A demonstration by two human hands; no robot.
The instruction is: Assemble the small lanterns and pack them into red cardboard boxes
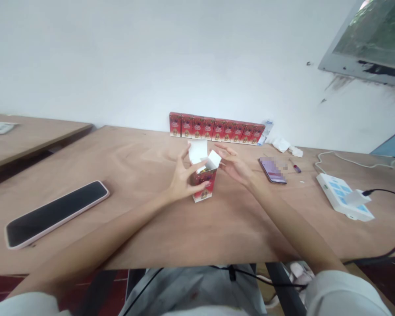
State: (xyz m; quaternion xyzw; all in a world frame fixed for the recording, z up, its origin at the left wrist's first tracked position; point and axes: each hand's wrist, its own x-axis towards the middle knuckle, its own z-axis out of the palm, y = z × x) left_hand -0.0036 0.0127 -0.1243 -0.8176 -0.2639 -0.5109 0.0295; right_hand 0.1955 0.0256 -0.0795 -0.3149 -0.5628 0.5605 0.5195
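Note:
A small red carton [204, 183] stands upright on the wooden table [145, 219] in front of me, its white top flaps [202, 153] open. My left hand [183, 177] is wrapped round the carton's left side and grips it. My right hand [234, 166] hovers just right of the open flaps with its fingers spread and nothing in them; its fingertips reach toward the flap. A row of several identical red cartons [215, 128] stands against the wall behind.
A black phone in a pink case [55, 213] lies at the left. Another phone [272, 170] lies right of my hands. A white power strip [344, 196] with cables sits at the far right. Crumpled white paper [285, 145] lies near the wall. Another table [26, 136] stands at left.

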